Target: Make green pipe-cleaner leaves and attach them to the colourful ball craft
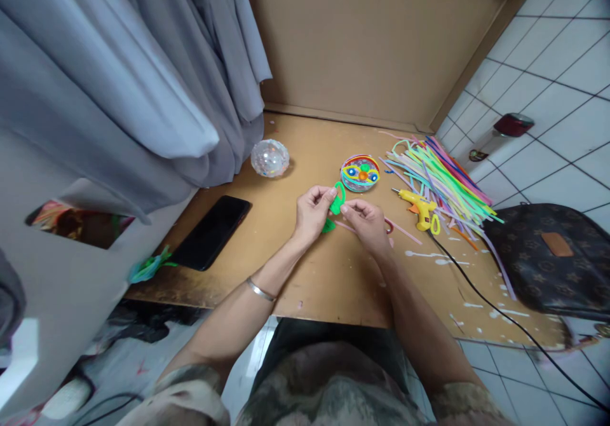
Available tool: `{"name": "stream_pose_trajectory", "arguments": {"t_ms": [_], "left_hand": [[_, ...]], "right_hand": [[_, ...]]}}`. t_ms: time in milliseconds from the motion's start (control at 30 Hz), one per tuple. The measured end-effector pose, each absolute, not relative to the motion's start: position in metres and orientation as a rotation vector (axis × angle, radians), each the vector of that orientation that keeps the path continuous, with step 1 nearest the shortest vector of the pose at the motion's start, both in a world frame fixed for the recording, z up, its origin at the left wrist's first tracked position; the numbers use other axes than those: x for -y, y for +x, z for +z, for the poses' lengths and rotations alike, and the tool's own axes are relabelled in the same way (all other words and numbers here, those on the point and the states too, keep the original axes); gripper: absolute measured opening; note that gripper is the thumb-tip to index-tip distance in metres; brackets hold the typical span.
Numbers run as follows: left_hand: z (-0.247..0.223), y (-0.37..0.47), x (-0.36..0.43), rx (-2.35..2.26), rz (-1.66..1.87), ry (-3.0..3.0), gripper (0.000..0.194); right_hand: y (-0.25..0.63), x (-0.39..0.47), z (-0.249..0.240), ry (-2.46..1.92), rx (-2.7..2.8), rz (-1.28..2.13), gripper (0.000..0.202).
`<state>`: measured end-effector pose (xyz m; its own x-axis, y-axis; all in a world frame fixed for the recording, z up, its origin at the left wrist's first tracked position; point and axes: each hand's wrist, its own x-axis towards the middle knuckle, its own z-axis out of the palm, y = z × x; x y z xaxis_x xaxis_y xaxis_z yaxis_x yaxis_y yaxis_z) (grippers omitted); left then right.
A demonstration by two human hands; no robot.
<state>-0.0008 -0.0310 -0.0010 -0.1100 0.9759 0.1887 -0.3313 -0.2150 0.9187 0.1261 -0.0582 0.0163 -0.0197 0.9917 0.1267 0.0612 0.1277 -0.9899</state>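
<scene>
Between my two hands is a bent green pipe cleaner (338, 200) with a loop standing up at its top. My left hand (315, 211) pinches it from the left, thumb and forefinger together. My right hand (366, 221) pinches its lower right side. Another green piece (328, 226) shows just under my left hand, partly hidden. Beyond my hands sits a clear ball decorated with coloured pipe cleaners (361, 173), with two blue eye shapes and an orange middle. A plain clear ball (270, 158) stands farther left.
A yellow glue gun (417, 208) lies to the right, its black cord (481, 295) running off the table's front edge. Behind it spreads a heap of pipe cleaners (443, 178). A brown bag (548, 257) is at far right, a black phone (212, 232) at left. Grey curtain (181, 70) hangs at the left.
</scene>
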Motion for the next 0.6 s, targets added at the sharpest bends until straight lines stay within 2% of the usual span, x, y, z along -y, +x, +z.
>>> {"name": "stream_pose_trajectory", "arguments": {"t_ms": [333, 600], "left_hand": [[-0.0009, -0.0003, 0.0317, -0.875, 1.488, 1.062, 0.056], [-0.003, -0.0008, 0.0293, -0.846, 1.416, 1.071, 0.056]], "right_hand": [[0.123, 0.0586, 0.0174, -1.2, 1.324, 0.981, 0.025], [0.1273, 0.0549, 0.0119, -1.183, 1.276, 1.008, 0.036]]}}
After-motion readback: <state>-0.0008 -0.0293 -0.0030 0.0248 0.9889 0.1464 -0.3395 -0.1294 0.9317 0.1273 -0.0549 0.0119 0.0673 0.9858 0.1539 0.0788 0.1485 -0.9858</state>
